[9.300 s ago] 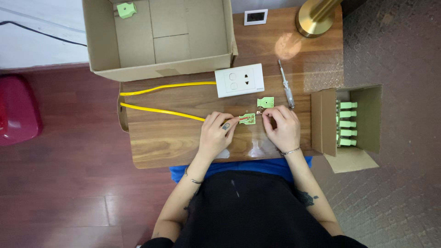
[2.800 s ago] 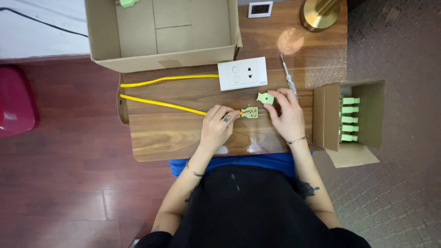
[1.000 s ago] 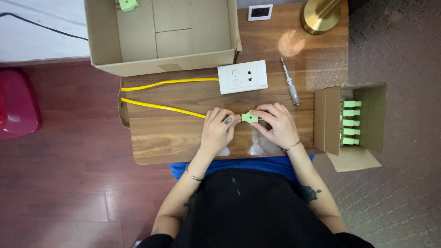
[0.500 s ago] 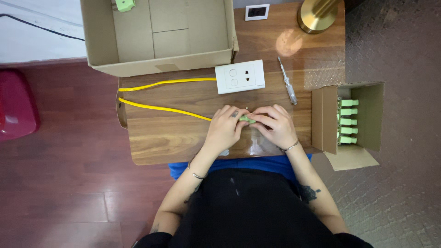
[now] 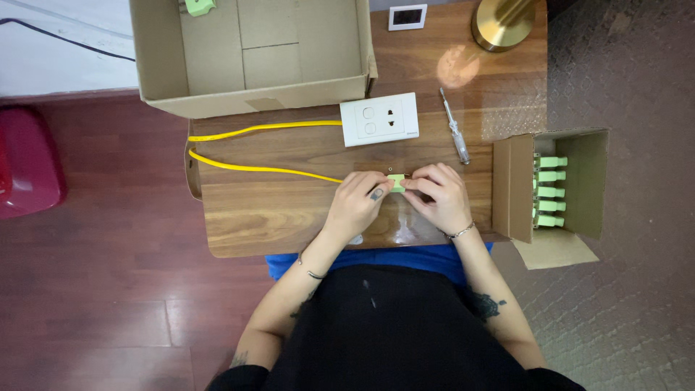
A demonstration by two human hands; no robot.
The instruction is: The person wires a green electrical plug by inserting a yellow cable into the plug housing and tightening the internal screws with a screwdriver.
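A small green connector [image 5: 396, 182] sits at the end of a yellow cable [image 5: 257, 169] on the wooden table [image 5: 289, 210]. My left hand [image 5: 358, 204] pinches the connector from the left, where the cable enters it. My right hand [image 5: 440, 195] pinches it from the right, fingertips pressed against it. Most of the connector is hidden by my fingers. Both hands rest on the table near its front edge.
A white wall socket plate [image 5: 380, 119] lies behind my hands, a screwdriver [image 5: 455, 135] to its right. A small open carton [image 5: 557, 192] with several green connectors stands at the right edge. A large open cardboard box [image 5: 250, 54] and a brass lamp base [image 5: 502, 22] stand at the back.
My right hand picked up a loose green piece beside the screwdriver and brought it to the cable end. Both hands have since closed together around the connector.
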